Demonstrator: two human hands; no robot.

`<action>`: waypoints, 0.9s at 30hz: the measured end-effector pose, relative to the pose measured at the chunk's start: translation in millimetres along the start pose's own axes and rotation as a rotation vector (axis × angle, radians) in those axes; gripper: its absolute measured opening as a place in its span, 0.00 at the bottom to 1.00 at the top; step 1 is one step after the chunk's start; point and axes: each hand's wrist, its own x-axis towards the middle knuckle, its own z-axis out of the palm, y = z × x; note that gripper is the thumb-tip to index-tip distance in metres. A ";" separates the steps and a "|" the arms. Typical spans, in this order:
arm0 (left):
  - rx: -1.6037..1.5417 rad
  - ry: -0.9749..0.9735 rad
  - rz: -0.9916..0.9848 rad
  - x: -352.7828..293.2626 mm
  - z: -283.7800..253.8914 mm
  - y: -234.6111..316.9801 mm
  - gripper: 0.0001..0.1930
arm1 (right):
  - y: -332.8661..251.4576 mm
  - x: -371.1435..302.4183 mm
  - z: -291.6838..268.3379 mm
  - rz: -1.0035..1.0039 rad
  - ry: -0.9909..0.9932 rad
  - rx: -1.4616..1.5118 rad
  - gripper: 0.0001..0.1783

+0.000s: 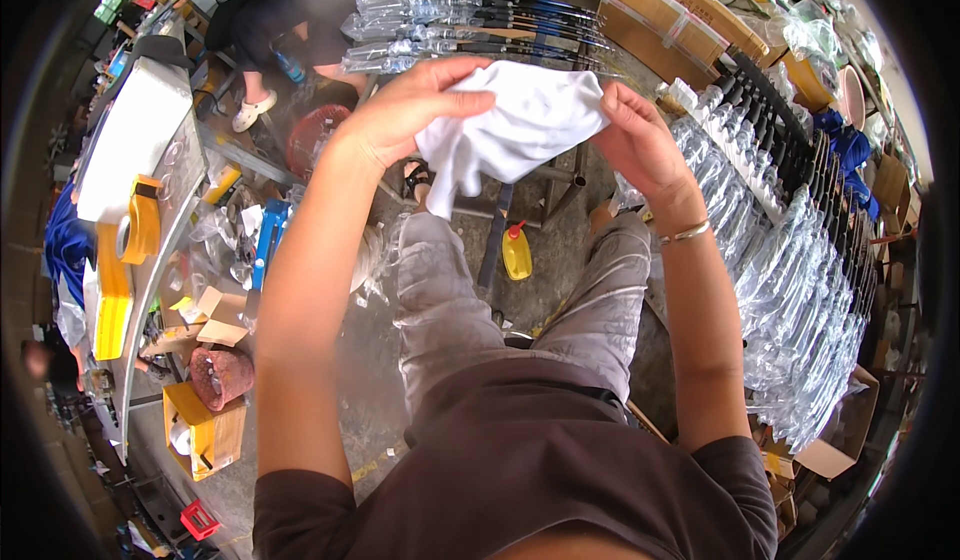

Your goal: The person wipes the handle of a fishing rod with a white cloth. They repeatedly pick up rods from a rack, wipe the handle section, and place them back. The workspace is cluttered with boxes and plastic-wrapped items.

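A white cloth (535, 115) is stretched in the air in front of me, between my two hands. My left hand (420, 105) pinches its left side between thumb and fingers, and a loose fold hangs down below that grip. At the cloth's right edge, my right hand (642, 138) holds a corner between thumb and fingertips. Behind the cloth lies a bundle of thin dark rods in clear plastic (430, 25), resting on a metal frame (515, 215).
More plastic-wrapped rods (770, 280) fill a rack at right, with cardboard boxes (665, 25) beyond. A yellow bottle (516, 253) stands on the floor by my legs. At left, a table (165, 290) carries yellow tape rolls (140, 222). Another person (270, 30) sits at far left.
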 end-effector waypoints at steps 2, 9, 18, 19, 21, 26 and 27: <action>0.103 0.005 -0.001 5.8 1.4 19.2 0.21 | -16.8 3.5 -4.5 0.067 0.090 -0.469 0.14; 0.495 -0.241 0.098 18.9 6.8 77.2 0.23 | -39.6 52.3 57.6 -0.057 -0.252 -0.435 0.36; 0.692 0.051 0.278 10.2 -34.0 115.1 0.22 | -78.8 67.1 36.0 0.021 -0.086 -0.460 0.12; 0.667 0.091 0.302 11.8 -34.2 115.2 0.22 | -81.5 66.4 35.4 0.028 -0.102 -0.457 0.12; 0.550 0.098 0.326 11.0 -28.0 119.6 0.20 | -89.2 60.0 35.4 -0.082 -0.185 -0.377 0.12; 0.461 -0.030 0.415 18.3 -1.0 126.4 0.24 | -35.2 52.5 -5.3 -0.159 0.178 0.057 0.30; 0.423 -0.064 0.397 22.1 -2.3 124.2 0.25 | -10.2 47.7 -6.0 0.021 0.237 0.063 0.35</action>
